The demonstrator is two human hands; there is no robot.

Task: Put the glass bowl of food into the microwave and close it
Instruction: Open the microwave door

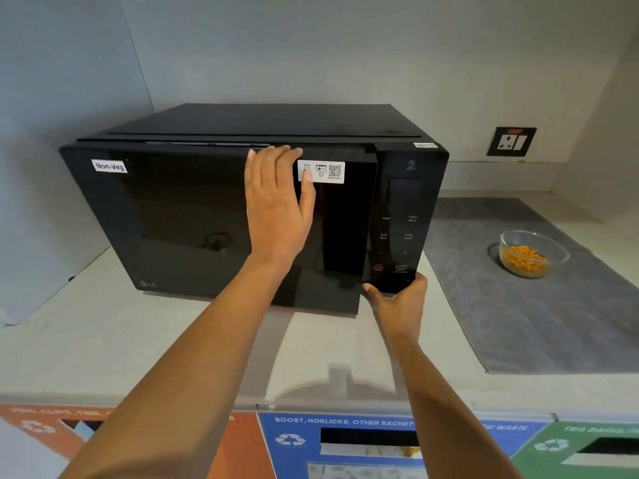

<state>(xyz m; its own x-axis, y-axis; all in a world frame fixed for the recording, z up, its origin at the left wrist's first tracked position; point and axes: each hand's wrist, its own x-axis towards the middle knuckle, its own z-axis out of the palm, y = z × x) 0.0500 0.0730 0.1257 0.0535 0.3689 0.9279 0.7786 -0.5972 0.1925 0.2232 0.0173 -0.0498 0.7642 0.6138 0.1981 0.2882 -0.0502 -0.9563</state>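
Note:
A black microwave (179, 216) with a "Non-Veg" label stands on the pale counter. Its door is ajar by a small gap at the right edge. My left hand (276, 209) lies flat on the door, fingers curled over its top edge. My right hand (401, 299) grips the lower right corner of the control panel (401, 223), thumb underneath. The glass bowl (532, 254) with orange food sits on a grey mat to the right of the microwave, apart from both hands.
The grey mat (553, 323) covers the counter's right side. A wall socket (511, 141) is on the back wall at the right. Recycling bins with labelled slots (370, 440) run along the front below the counter edge.

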